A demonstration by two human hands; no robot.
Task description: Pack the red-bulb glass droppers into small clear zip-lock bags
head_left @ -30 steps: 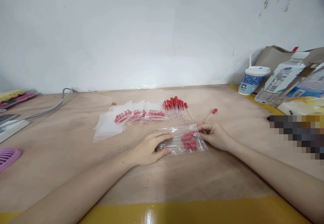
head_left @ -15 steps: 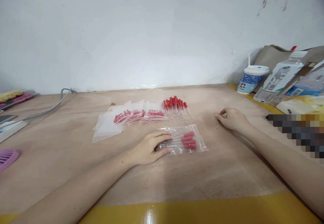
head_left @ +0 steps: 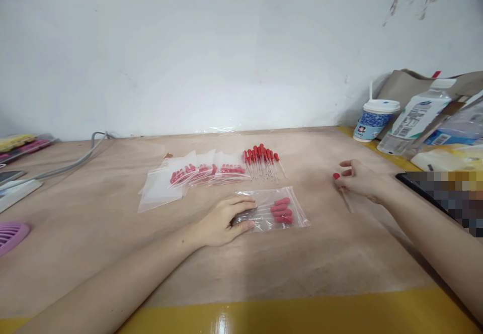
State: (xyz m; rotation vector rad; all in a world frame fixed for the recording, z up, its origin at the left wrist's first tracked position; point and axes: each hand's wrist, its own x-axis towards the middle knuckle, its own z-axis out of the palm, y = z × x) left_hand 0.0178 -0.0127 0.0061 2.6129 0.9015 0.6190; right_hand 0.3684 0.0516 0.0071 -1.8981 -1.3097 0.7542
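My left hand (head_left: 226,218) lies over the left end of a clear zip bag (head_left: 300,217), thumb and fingers spread apart on the plastic. Inside the bag are several droppers with red bulbs (head_left: 283,208), bulbs toward the right. To the right of it, my right hand (head_left: 356,180) holds a single dropper (head_left: 336,176) by the thumb. Its red bulb points left, and its blurred thin tube slants down to the right. Several loose droppers (head_left: 260,155) lie behind the bag. Left of these are overlapping filled bags (head_left: 204,170) and flat translucent bags (head_left: 160,190).
On the right stand a paper cup with a straw (head_left: 373,120) and a plastic bottle (head_left: 417,117). A dark-edged, blurred-out object (head_left: 409,180) lies near my right forearm. At left are a grey cable (head_left: 75,163) and a purple slatted object (head_left: 13,237).
My right hand has shifted slightly right and its fingers have spread. The dropper has turned, so its red bulb now shows at the thumb. My left hand stays on the bag.
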